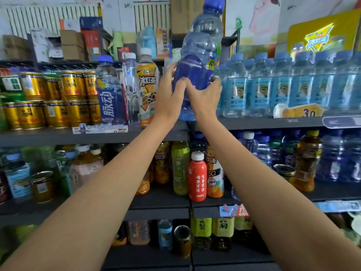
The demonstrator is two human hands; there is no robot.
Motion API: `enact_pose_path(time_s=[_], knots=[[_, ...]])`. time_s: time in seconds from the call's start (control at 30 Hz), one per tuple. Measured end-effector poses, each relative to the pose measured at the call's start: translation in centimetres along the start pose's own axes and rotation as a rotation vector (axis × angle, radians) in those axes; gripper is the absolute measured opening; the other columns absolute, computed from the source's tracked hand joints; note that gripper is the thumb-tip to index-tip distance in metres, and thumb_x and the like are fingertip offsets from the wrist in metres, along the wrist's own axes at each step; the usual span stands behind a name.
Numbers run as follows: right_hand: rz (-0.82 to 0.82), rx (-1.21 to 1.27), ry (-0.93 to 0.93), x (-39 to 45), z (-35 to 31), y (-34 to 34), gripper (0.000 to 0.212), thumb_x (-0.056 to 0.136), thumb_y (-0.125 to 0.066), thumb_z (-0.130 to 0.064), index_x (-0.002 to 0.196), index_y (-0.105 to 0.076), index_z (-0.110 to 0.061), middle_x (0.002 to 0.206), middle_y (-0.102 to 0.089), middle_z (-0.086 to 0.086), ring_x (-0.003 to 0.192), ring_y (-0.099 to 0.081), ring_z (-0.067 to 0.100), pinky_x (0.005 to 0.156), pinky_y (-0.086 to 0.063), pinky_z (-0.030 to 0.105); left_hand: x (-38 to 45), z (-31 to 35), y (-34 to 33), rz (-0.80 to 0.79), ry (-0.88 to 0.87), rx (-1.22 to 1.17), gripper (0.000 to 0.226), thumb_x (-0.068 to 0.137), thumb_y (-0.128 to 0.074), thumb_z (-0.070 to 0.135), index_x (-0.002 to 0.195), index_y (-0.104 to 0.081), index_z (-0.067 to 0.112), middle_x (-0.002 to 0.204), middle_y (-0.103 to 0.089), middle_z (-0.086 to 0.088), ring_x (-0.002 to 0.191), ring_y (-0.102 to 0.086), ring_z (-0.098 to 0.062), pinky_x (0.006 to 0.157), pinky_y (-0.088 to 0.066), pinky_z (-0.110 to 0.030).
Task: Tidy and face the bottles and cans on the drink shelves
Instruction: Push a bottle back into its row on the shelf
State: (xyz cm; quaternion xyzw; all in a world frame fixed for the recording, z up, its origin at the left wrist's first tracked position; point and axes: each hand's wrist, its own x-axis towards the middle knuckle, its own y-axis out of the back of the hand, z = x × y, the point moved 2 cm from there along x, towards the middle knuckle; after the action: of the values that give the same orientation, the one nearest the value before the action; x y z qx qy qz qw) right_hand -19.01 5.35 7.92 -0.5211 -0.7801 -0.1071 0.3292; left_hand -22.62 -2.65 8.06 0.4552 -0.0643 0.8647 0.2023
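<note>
Two bare hands meet around one large blue-capped bottle [201, 61], held up in front of the upper drink shelf [93, 136]. My left hand [169, 94] wraps the lower label from the left, fingers curled onto the blue wrap. My right hand [205, 96] grips the same label from the right, thumb across the front. The bottle tilts slightly, cap leaning to the right, and its base sits at about shelf-edge height, in the gap between an orange iced-tea bottle [146, 90] on its left and a tight row of pale-blue water bottles [281, 85] on its right. I cannot tell whether the base touches the shelf.

I judge that this is the facing step for this one bottle: the label shows mostly plain blue, with only a yellow patch at the right edge.

The next move, as I read it, calls for turning the bottle until its printed front faces outward, then setting it upright in that gap without knocking the iced-tea bottle or the water row. Stacked gold cans [54, 98] stand further left. The lower shelves hold mixed bottles and cans, several unaligned.
</note>
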Motion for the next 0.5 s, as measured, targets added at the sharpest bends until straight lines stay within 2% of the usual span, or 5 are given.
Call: enact_pose_path(time_s=[0.13, 0.3, 0.37, 0.43, 0.5], knots=[[-0.082, 0.24, -0.068, -0.3, -0.6, 5.6, 0.075, 0.053, -0.071, -0.056, 0.11, -0.047, -0.012, 0.113, -0.054, 0.007, 0.1, -0.058, 0.02, 0.081, -0.051, 0.032, -2.6, 3.6, -4.3, 0.111, -0.085, -0.013, 0.048, 0.083, -0.039, 0.028, 0.129, -0.046, 0.016, 0.122, -0.057, -0.004, 0.111, -0.056, -0.018, 0.095, -0.047, -0.039], [-0.146, 0.342, -0.041, -0.3, 1.5, 16.4, 0.048, 0.074, -0.075, -0.027, 0.106, -0.046, -0.007, 0.091, -0.056, -0.001, 0.07, -0.057, 0.0, 0.06, -0.045, 0.009, -7.3, 6.8, -12.8, 0.149, -0.005, -0.091, 0.03, 0.088, -0.041, 0.021, 0.117, -0.049, 0.017, 0.1, -0.059, 0.01, 0.087, -0.058, 0.005, 0.077, -0.047, -0.014], [-0.139, 0.28, 0.025, -0.2, 2.0, 21.3, 0.056, 0.067, -0.074, -0.036, 0.105, -0.046, -0.005, 0.091, -0.055, 0.001, 0.072, -0.056, 0.003, 0.061, -0.043, 0.009, -8.8, 7.4, -16.5, 0.105, 0.102, -0.13, 0.022, 0.092, -0.041, 0.016, 0.111, -0.051, 0.016, 0.09, -0.058, 0.011, 0.077, -0.056, 0.004, 0.073, -0.045, -0.015], [-0.138, 0.168, 0.082, 0.3, 2.9, 25.7, 0.062, 0.063, -0.072, -0.043, 0.103, -0.044, -0.005, 0.094, -0.053, 0.004, 0.079, -0.056, 0.002, 0.066, -0.042, 0.009, -9.7, 8.2, -19.9, 0.068, 0.189, -0.124, 0.015, 0.087, -0.042, 0.022, 0.097, -0.054, 0.02, 0.082, -0.056, 0.007, 0.076, -0.053, -0.007, 0.075, -0.043, -0.025], [-0.119, 0.019, 0.149, 0.9, 4.3, 29.9, 0.064, 0.064, -0.069, -0.047, 0.104, -0.042, -0.005, 0.099, -0.05, 0.007, 0.092, -0.056, 0.01, 0.078, -0.045, 0.018, -10.4, 9.4, -23.2, 0.018, 0.24, -0.14, 0.016, 0.088, -0.041, 0.016, 0.078, -0.049, 0.024, 0.073, -0.049, 0.003, 0.07, -0.046, -0.011, 0.07, -0.039, -0.027]])
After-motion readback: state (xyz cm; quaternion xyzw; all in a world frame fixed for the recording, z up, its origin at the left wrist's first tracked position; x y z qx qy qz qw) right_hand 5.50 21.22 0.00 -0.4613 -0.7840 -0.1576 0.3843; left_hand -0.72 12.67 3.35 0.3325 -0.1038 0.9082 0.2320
